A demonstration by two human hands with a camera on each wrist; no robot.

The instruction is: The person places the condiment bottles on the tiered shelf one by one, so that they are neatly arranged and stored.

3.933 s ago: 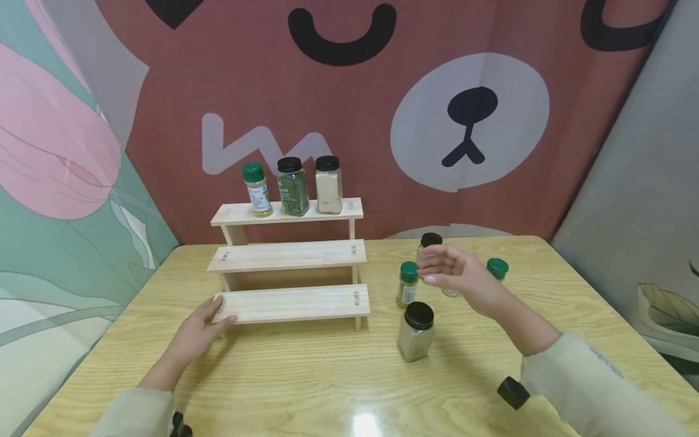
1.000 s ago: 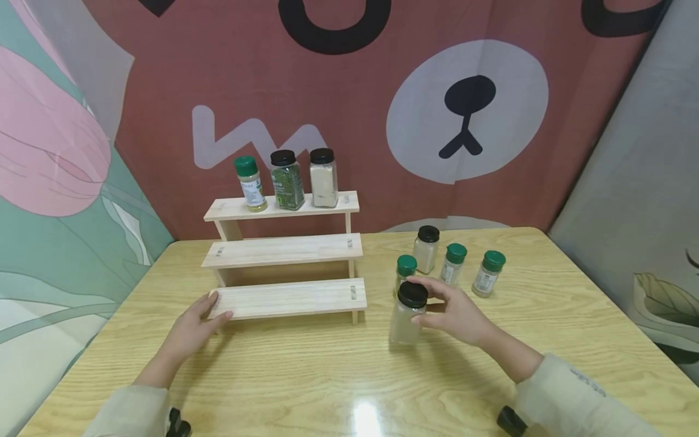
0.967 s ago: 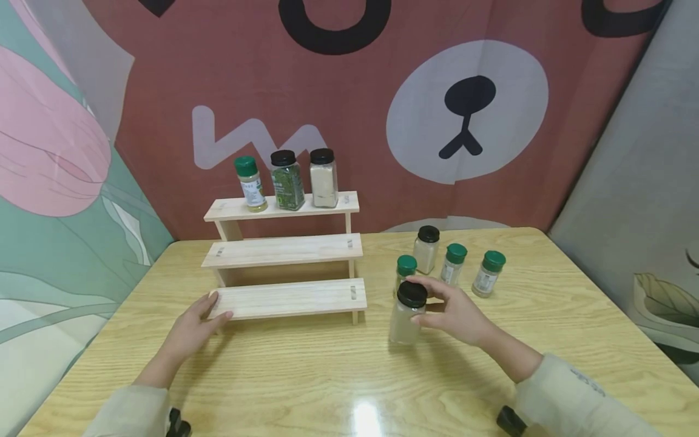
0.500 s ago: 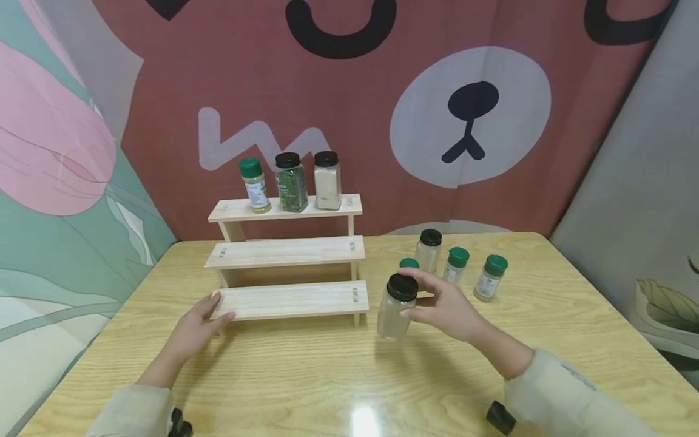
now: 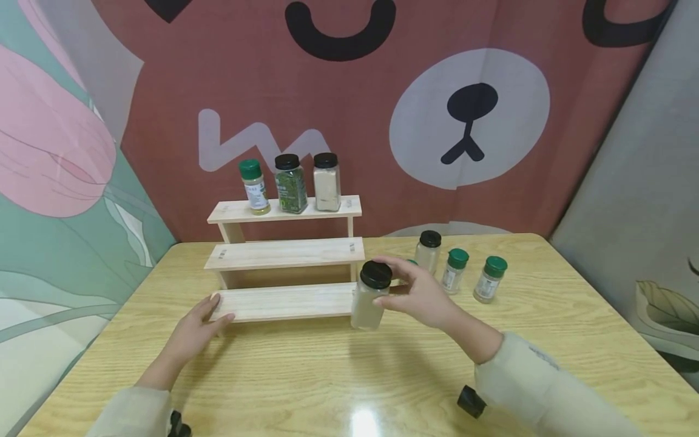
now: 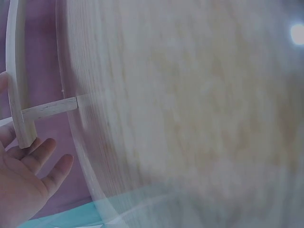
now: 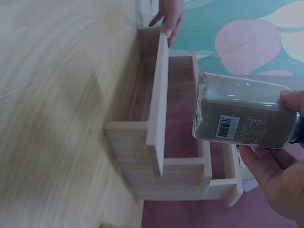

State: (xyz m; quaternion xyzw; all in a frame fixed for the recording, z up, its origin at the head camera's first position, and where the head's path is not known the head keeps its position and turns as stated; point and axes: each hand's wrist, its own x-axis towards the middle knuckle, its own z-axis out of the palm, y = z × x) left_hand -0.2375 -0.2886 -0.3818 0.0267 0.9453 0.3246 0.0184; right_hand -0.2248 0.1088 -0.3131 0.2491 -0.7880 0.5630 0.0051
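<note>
My right hand (image 5: 423, 295) pinches a square clear jar with a black lid (image 5: 367, 306) near its top, at the right end of the lowest shelf. In the right wrist view the jar (image 7: 242, 114) shows pale contents and a barcode label, with its base off the table. My left hand (image 5: 191, 334) grips the left end of the three-tier wooden rack's lowest shelf (image 5: 284, 302); in the left wrist view the left hand (image 6: 28, 183) has its fingers round the shelf end (image 6: 18, 85). On the top shelf stand a green-lidded bottle (image 5: 256, 195) and two black-lidded jars (image 5: 292, 191).
Right of the rack, on the wooden table (image 5: 262, 376), stand a black-lidded jar (image 5: 427, 255) and two green-lidded bottles (image 5: 454, 276). Another green lid shows partly behind my right hand. A patterned cloth (image 5: 338, 109) hangs behind the table.
My right hand took hold of the black-lidded jar and has carried it left, up to the lowest shelf's right end. My left hand stays on the shelf.
</note>
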